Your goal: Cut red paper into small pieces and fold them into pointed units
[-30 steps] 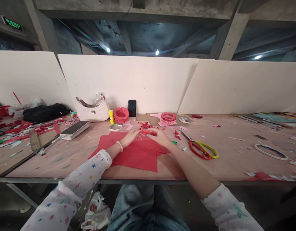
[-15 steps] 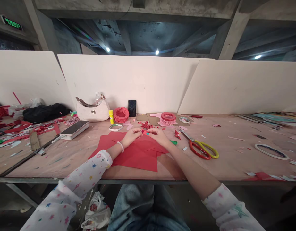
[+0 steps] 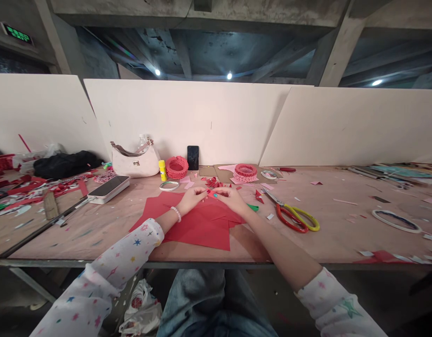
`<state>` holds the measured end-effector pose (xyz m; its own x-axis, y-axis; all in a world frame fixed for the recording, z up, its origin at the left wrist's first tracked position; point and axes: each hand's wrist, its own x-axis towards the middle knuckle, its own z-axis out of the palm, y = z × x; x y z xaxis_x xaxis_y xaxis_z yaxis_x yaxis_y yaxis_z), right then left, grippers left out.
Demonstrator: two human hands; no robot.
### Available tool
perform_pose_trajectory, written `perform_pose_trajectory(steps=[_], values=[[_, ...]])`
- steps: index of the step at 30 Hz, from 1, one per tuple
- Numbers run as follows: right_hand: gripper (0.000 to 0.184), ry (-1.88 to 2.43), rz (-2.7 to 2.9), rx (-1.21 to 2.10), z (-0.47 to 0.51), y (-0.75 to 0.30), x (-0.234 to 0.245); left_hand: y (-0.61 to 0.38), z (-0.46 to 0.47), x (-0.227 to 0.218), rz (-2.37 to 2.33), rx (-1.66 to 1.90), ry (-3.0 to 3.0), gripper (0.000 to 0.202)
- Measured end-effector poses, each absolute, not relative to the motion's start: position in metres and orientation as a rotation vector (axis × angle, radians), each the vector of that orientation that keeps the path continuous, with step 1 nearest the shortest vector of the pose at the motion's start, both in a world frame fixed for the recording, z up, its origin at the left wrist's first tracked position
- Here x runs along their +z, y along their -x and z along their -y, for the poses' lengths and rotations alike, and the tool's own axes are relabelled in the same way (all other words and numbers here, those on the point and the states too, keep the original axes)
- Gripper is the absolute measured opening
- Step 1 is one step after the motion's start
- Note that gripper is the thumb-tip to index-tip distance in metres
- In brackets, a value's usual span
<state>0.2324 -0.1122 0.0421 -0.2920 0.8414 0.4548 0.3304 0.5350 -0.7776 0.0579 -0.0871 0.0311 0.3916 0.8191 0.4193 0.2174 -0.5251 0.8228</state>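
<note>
Above the red paper sheets (image 3: 201, 231), my left hand (image 3: 192, 200) and my right hand (image 3: 231, 198) meet at their fingertips. Both pinch a small piece of red paper (image 3: 211, 193), largely covered by the fingers, so its exact shape is hidden. Just beyond my hands lies a cluster of small folded red paper pieces (image 3: 213, 181). A pair of scissors (image 3: 296, 217) with one red and one yellow handle rests to the right of my right hand. Near the scissor blades sits a small folded red piece (image 3: 259, 196).
Behind stand a white handbag (image 3: 135, 161), a yellow glue stick (image 3: 162, 171), red paper rings (image 3: 177, 167), a stacked red and pink ring (image 3: 245, 172) and an upright phone (image 3: 193, 157). A phone on a white case (image 3: 109, 189) lies left. Paper scraps (image 3: 380, 256) litter the right front edge.
</note>
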Motion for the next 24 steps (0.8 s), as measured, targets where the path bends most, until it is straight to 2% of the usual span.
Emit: perform_pose_trajectory(steps=[18,24], values=[[0.026,1.042,1.871,0.778,0.1088,-0.2337,0.0382,-0.0602,0.0959,0.0366,-0.832,1.163,-1.929,0.03],[0.022,1.014,1.926,0.742,0.1116,-0.2328,0.0379,-0.0612,0.0937,0.0349,-0.833,1.163,-1.925,0.029]])
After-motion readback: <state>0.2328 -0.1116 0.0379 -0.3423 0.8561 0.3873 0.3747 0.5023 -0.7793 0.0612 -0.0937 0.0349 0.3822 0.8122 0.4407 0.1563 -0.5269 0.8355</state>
